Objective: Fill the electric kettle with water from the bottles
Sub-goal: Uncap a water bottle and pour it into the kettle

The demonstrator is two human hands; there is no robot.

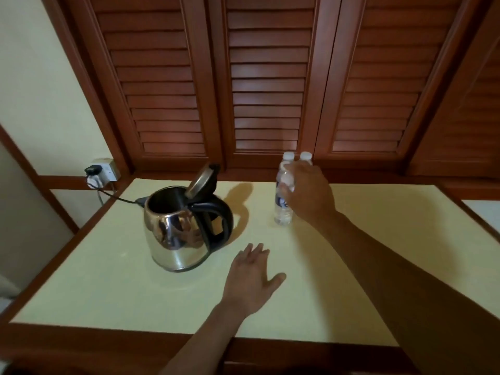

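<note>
A steel electric kettle (pixel 173 234) with a black handle stands left of centre on the pale table (pixel 108 280), its lid (pixel 201 180) flipped up and the inside dark. Two clear water bottles with white caps stand upright at the back right. My right hand (pixel 308 193) is wrapped around the nearer bottle (pixel 283 212); the second bottle (pixel 306 156) shows only its cap behind my fingers. My left hand (pixel 251 282) lies flat on the table just right of the kettle, fingers spread, holding nothing.
A black cord (pixel 116 197) runs from behind the kettle to a wall socket (pixel 104 170) at the back left. Brown louvred doors (pixel 267 85) rise directly behind the table. The table has a wooden rim.
</note>
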